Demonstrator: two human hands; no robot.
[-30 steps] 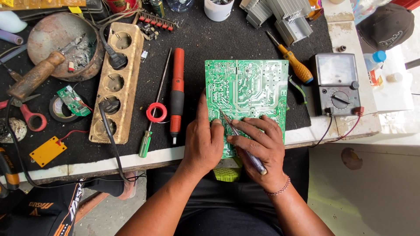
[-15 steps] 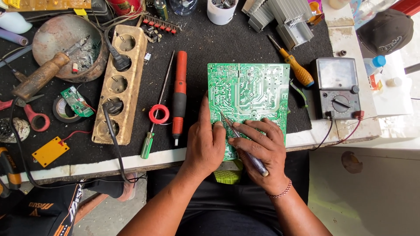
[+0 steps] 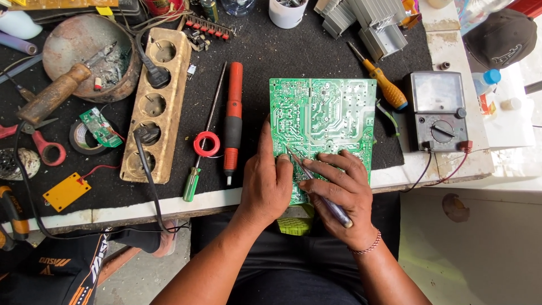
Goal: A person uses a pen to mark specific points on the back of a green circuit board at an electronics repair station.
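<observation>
A green circuit board [image 3: 324, 118] lies solder side up at the front edge of the black work mat. My left hand [image 3: 266, 181] rests on the board's lower left corner, fingers pressed flat on it. My right hand [image 3: 339, 189] grips a thin probe tool [image 3: 316, 186] with a dark handle, its metal tip touching the board near its lower left area. A yellow-green block [image 3: 294, 223] shows under the board's near edge, between my hands.
Left of the board lie a red soldering iron [image 3: 231, 121], a solder coil [image 3: 206, 143], a green-handled screwdriver [image 3: 195, 169] and a wooden socket strip [image 3: 153, 101]. An analog multimeter [image 3: 437, 110] and orange screwdriver [image 3: 384, 85] sit right. A rusty bowl [image 3: 93, 53] stands far left.
The view has shifted slightly, so everything sits a little lower and to the right in the picture. Both hands stay on the board, with the probe still at the same spot.
</observation>
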